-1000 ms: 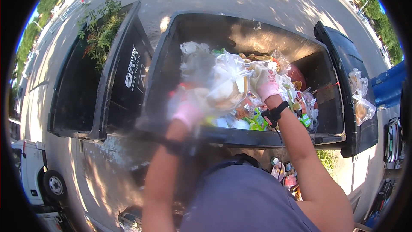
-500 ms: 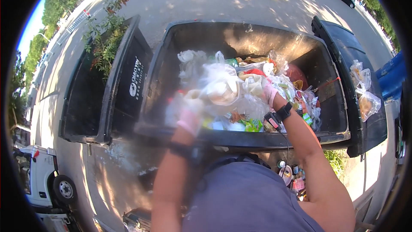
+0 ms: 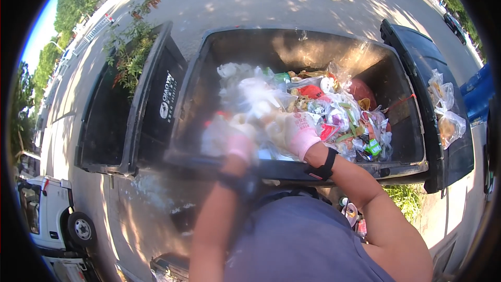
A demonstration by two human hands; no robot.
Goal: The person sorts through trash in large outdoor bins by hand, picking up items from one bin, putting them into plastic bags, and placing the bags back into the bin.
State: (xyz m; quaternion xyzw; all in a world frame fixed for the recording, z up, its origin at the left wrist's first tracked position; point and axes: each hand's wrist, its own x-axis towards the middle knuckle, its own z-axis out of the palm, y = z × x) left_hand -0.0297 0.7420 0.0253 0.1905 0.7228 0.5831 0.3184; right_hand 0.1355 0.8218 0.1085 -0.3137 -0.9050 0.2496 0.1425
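Both my hands, in white gloves with pink cuffs, are over the trash inside a large dark dumpster (image 3: 182, 125). My left hand (image 3: 237, 137) is at the left part of the heap beside pale plastic bags; its fingers are smeared by blur. Close by on its right, my right hand (image 3: 298, 130) has its fingers curled at a whitish plastic bag (image 3: 261, 99), which appears pinched in them. A hazy patch hides the bag's outline. Around the hands lie a red wrapper (image 3: 311, 92), a dark red bag (image 3: 361, 91) and a green packet (image 3: 373, 147).
Left stands another dark bin (image 3: 156, 99) with leafy branches (image 3: 130, 62) in it. The open lid (image 3: 425, 83) on the right has a clear bag (image 3: 446, 120) hanging on it. Bottles and cans (image 3: 352, 213) lie below the dumpster. A white truck (image 3: 47, 214) is at lower left.
My right hand has moved left and down, nearer my left hand, uncovering trash on the right. My left hand has shifted slightly right. A dark car has moved rightward along the road.
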